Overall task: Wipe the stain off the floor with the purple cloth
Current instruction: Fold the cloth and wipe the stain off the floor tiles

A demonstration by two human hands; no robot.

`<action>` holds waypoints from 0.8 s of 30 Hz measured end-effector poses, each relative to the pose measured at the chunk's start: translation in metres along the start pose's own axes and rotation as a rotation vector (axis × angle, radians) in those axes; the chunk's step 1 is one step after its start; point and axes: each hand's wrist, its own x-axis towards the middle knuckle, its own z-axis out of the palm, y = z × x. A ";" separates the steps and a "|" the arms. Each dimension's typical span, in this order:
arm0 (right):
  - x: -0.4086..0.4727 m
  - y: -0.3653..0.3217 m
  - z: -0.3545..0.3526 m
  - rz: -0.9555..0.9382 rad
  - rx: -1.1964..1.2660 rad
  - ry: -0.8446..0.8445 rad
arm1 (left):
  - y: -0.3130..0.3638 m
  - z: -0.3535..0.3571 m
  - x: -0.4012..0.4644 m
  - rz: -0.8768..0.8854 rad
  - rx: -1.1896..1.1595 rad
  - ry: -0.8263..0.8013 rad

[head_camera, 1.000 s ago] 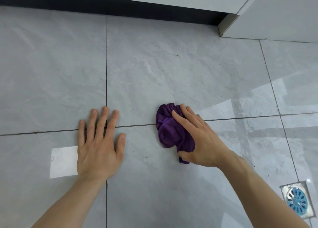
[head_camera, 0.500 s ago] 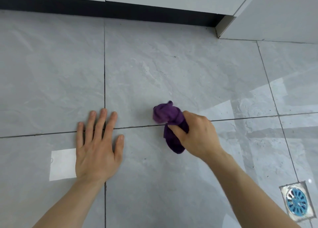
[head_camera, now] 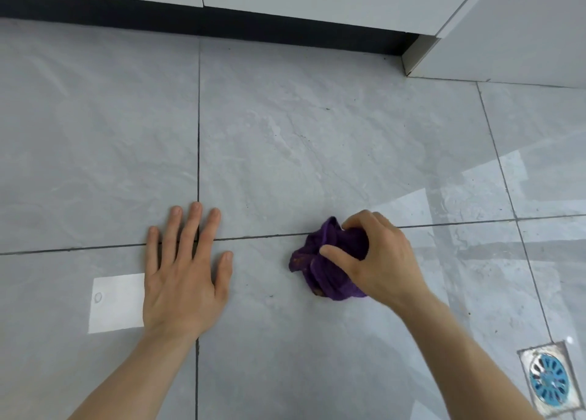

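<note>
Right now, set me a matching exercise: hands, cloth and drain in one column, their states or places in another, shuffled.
Things:
1. left hand
2. right hand
3. cloth
4. drain

States:
A. bunched up, purple, on the floor
B. set in the floor, bottom right corner
C. flat on the floor, fingers spread
D. closed around the cloth

Pairs: 1-C, 2-D, 3-A, 4-B
</note>
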 end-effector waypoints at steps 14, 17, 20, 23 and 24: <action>-0.034 -0.035 0.117 -0.197 -0.233 0.265 | 0.001 -0.002 -0.001 0.005 0.026 0.003; -0.012 -0.019 0.106 -0.320 -0.229 0.289 | 0.003 -0.004 -0.001 0.002 0.012 -0.005; 0.027 -0.004 0.083 -0.325 -0.219 0.288 | 0.005 -0.007 -0.001 -0.002 0.007 -0.021; 0.049 0.013 0.064 -0.226 -0.228 0.295 | 0.006 -0.010 -0.001 -0.011 -0.004 -0.033; 0.047 0.019 0.060 -0.158 -0.227 0.315 | 0.006 -0.011 -0.001 -0.014 -0.007 -0.036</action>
